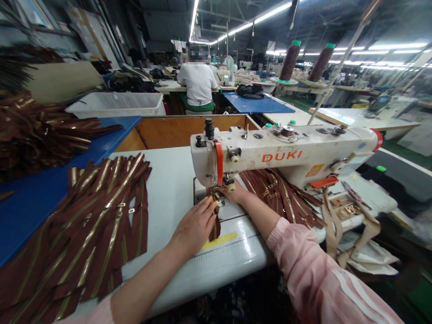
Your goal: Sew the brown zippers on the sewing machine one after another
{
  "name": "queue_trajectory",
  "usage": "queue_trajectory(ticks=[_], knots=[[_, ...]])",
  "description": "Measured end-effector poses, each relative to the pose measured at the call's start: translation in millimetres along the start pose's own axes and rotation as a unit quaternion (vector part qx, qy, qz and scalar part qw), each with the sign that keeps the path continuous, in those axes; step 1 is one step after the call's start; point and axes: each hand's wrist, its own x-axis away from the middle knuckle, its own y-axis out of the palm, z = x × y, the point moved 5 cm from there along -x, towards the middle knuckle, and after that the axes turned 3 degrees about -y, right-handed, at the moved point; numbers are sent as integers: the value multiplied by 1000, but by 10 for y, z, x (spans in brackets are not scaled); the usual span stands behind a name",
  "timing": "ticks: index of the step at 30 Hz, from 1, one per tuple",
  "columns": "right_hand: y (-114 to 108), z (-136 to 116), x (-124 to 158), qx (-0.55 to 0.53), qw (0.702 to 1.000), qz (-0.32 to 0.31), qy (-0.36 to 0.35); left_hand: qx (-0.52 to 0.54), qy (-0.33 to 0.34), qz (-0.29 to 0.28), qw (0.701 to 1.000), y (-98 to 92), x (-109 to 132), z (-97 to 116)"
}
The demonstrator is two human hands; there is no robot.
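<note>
"What colour are the zippers (91, 234)?"
"Brown, with gold teeth."
"And the sleeve (324, 274)?"
"Pink, with white stripes."
"The sewing machine (256, 155)?"
"White, with orange letters."
"The table (33, 211) beside it?"
"Blue."
"The thread spools (289, 60)?"
"Brown, capped in green."

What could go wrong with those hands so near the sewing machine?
The right hand is right beside the needle area of the DUKI sewing machine, so a finger might get poked. The brown zipper, pinched by the left hand, might slip and sew crooked.
</note>
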Motion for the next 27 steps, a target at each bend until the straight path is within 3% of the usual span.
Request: queue_trajectory(ticks=[6, 15, 27], knots=[[-20, -40, 21, -1, 1000, 14, -3, 0, -10, -5, 1000, -4, -12, -5], [0, -52, 4, -23, 999, -16, -22, 3, -11, -3, 1000, -11, 18, 36], [-5, -40, 24, -28, 999, 17, -1, 7, -37, -13, 999, -28, -9, 28]])
